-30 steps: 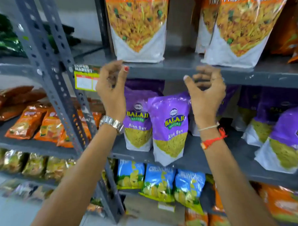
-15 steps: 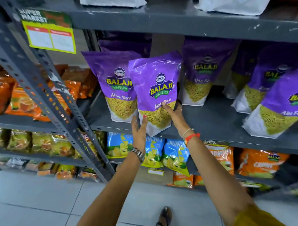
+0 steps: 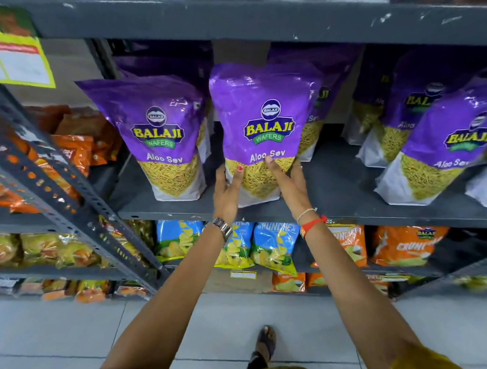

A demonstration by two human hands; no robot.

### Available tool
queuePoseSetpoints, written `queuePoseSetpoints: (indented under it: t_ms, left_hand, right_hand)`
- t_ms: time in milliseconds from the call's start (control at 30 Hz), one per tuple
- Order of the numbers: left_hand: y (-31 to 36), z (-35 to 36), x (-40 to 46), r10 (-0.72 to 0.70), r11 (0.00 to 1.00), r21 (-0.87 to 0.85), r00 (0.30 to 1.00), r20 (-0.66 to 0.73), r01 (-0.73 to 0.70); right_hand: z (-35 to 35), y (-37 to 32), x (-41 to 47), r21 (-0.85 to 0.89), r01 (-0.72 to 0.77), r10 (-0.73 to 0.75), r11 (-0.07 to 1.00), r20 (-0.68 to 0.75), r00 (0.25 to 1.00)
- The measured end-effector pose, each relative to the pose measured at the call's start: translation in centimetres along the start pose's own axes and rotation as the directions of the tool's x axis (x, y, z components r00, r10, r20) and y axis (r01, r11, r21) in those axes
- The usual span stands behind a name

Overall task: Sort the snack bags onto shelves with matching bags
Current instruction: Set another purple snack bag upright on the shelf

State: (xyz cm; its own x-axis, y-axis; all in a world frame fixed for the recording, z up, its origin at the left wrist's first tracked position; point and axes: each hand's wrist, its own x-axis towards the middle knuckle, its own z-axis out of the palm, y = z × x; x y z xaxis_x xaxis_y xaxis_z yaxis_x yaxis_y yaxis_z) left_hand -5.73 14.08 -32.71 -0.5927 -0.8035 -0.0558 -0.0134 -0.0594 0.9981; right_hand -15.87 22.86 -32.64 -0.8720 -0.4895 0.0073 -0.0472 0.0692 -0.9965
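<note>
A purple snack bag (image 3: 260,129) stands upright at the front edge of the middle shelf (image 3: 334,188), just beside a matching purple bag (image 3: 158,136) on its left. The left hand (image 3: 226,192) grips the bag's lower left corner, thumb on the front face. The right hand (image 3: 288,183) clasps the lower right side, thumb across the front, fingers behind. More purple bags (image 3: 439,148) stand to the right. Blue bags (image 3: 273,247) and orange bags (image 3: 404,244) occupy the shelf below.
</note>
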Motion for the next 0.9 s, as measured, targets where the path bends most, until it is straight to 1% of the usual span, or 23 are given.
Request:
queuePoseSetpoints:
  t_ms: [67, 133, 200, 400, 467, 567, 633, 700, 767, 867, 900]
  left_hand:
    - [0.2, 1.3, 0.8, 0.008, 1.000, 0.003, 0.999, 0.054, -0.009]
    - [0.4, 2.6, 1.2, -0.029, 0.999, -0.022, 0.993, 0.116, 0.032]
    - [0.3, 4.0, 1.5, -0.036, 0.999, -0.025, 0.985, 0.169, 0.041]
    - [-1.0, 6.6, 1.6, -0.074, 0.997, 0.018, 0.965, 0.252, 0.071]
    - [-1.4, 6.7, 1.7, -0.077, 0.997, 0.043, 0.965, 0.249, 0.069]
    - [-1.8, 6.5, 1.8, -0.065, 0.998, 0.022, 0.961, 0.269, 0.061]
    - [-2.0, 6.4, 1.6, -0.025, 1.000, 0.004, 0.971, 0.237, 0.024]
    - [-2.2, 6.4, 1.1, -0.014, 1.000, -0.016, 0.980, 0.198, 0.018]
    - [-2.2, 6.6, 0.5, -0.009, 0.998, -0.062, 0.978, 0.210, 0.022]
    - [-2.0, 7.0, 0.4, -0.003, 0.996, -0.082, 0.971, 0.237, 0.023]
    - [-2.1, 7.2, 0.7, 0.012, 0.995, -0.099, 0.970, 0.243, 0.012]
  right_hand:
    - [-1.2, -0.2, 0.4, -0.002, 0.013, -0.013, 1.000, -0.065, 0.998]
    - [-2.4, -0.3, 0.5, -0.036, -0.004, 0.000, 0.999, -0.124, 0.992]
    - [-3.7, -0.2, 0.5, -0.062, -0.025, 0.014, 0.998, -0.177, 0.984]
    - [-6.1, 1.0, 0.5, -0.067, -0.051, 0.032, 0.996, -0.256, 0.966]
    - [-6.3, 1.4, 0.4, -0.065, -0.055, 0.036, 0.996, -0.261, 0.965]
    - [-6.4, 2.1, 0.5, -0.028, -0.037, 0.030, 0.999, -0.212, 0.977]
    - [-6.6, 2.2, 0.3, 0.052, -0.036, 0.045, 0.998, -0.186, 0.982]
    - [-7.0, 2.3, 0.0, 0.137, -0.050, 0.075, 0.989, -0.180, 0.981]
    - [-7.3, 2.6, -0.1, 0.199, -0.091, 0.125, 0.976, -0.165, 0.978]
    - [-7.3, 2.8, -0.3, 0.153, -0.132, 0.157, 0.979, -0.167, 0.973]
    - [-7.3, 2.9, -0.1, 0.151, -0.118, 0.144, 0.982, -0.175, 0.974]
